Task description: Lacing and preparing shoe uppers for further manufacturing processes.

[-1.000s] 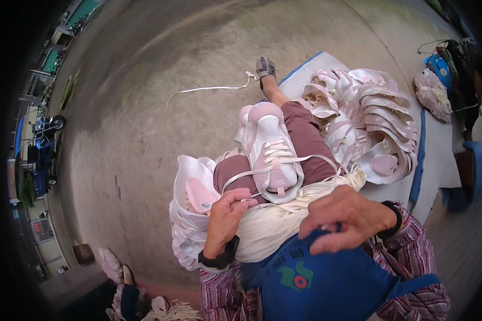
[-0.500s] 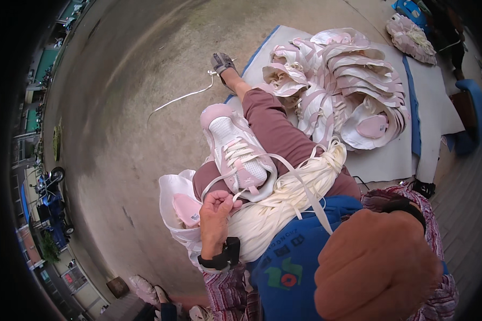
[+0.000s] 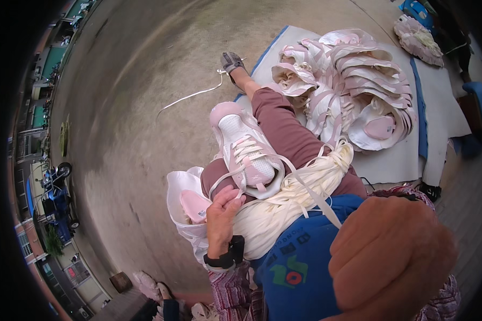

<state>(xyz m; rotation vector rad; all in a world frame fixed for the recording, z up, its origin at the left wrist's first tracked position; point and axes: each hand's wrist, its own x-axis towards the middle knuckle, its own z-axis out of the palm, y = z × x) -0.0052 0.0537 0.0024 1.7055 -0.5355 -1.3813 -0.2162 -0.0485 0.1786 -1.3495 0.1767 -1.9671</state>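
Grey-brown concrete ground (image 3: 134,123), spread far beyond the left fingers (image 3: 229,196). Pale sheet (image 3: 393,165) with blue edging, beyond the right fingers (image 3: 353,262). Mauve trouser legs (image 3: 284,125), just ahead of the left fingers. On the sheet, away from both sets of fingers: big heap of shoe uppers (image 3: 372,77), pink and white, partly nested in a curved row. Blue apron (image 3: 316,267), between left and right fingers. Bundle of cream laces (image 3: 305,187), just right of the left fingers, strands lying together.

Main item: single shoe upper (image 3: 242,132), on the lap just ahead of the left fingers, toe pointing away from them. Rounded pink toe; white mesh on vamp and around the tongue; pink side panels; small pink pull tab at the near end. Laced crosswise over the middle.

Nested uppers (image 3: 190,203) just left of the left fingers, pink lining showing.

Right: fingers folded into a fist close to the camera, lace drawn straight to it; exact contact hidden. Left: thumb and index pinched together on the lace near the pull tab.

Smallest: cream lace (image 3: 325,209), flat, looped left and stretched right.
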